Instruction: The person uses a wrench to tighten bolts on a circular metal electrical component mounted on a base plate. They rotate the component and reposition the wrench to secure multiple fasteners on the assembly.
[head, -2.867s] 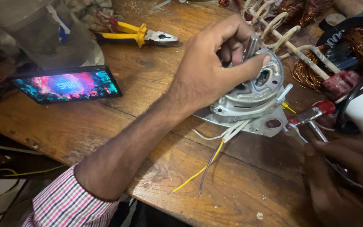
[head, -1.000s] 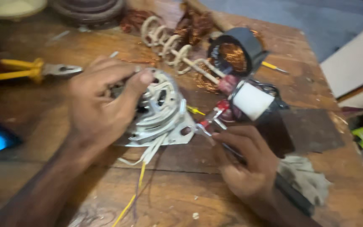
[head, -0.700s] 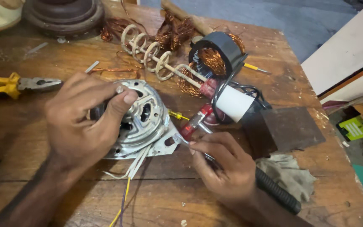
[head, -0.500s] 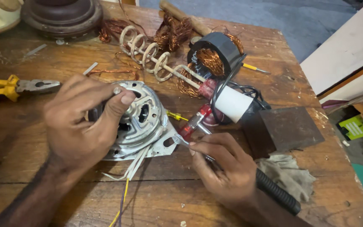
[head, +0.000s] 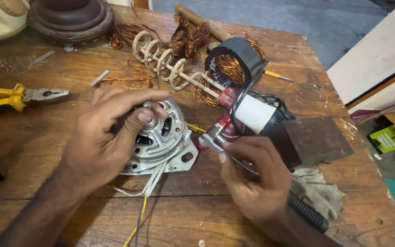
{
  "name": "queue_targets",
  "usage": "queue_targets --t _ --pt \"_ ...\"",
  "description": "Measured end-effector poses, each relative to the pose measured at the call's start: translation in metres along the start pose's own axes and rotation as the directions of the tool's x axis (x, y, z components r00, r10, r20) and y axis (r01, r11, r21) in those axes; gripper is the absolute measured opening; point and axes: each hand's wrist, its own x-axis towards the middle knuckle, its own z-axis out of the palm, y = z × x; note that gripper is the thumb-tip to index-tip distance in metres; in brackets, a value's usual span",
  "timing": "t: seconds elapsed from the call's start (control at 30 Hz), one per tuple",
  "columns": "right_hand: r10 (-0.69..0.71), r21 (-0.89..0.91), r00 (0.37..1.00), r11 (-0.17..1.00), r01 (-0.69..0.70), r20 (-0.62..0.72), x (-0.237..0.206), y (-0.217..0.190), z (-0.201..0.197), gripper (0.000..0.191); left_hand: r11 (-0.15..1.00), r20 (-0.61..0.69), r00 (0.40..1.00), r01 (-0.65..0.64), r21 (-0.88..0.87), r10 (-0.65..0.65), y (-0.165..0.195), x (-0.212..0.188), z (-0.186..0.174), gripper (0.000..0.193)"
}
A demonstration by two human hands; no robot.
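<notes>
Head view: on the wooden bench (head: 60,183) the grey motor housing (head: 161,139) sits under the left hand (head: 101,142), whose fingers wrap its top. Just to its right, the right hand (head: 257,183) pinches a slim metal tool (head: 211,142), tip aimed left at the housing's flange, almost touching.
</notes>
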Motion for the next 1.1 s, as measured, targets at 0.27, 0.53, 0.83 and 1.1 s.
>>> queue_targets --t 0.27,0.53,0.83,1.1 --pt "0.118 -0.051 0.993 0.992 -0.119 -0.018 0.000 -0.014 -0.001 0.028 0.997 -0.102 0.992 0.077 0.027 -0.074 0.006 -0.001 -0.004 0.017" --pt "0.157 -0.053 0.983 0.987 -0.153 0.098 0.002 -0.019 0.000 0.031 0.988 -0.183 0.971 0.155 -0.022 -0.156 0.006 0.000 0.000 0.035" --pt "0.234 -0.067 0.945 0.972 -0.224 0.230 0.003 -0.017 0.004 0.030 0.982 -0.139 0.990 0.011 0.190 0.016 0.006 -0.003 0.011 0.020" --pt "0.152 -0.166 0.964 0.979 -0.117 0.219 0.011 -0.025 0.011 0.030 0.990 -0.145 0.989 0.028 0.136 -0.008 0.007 -0.004 0.017 0.021"
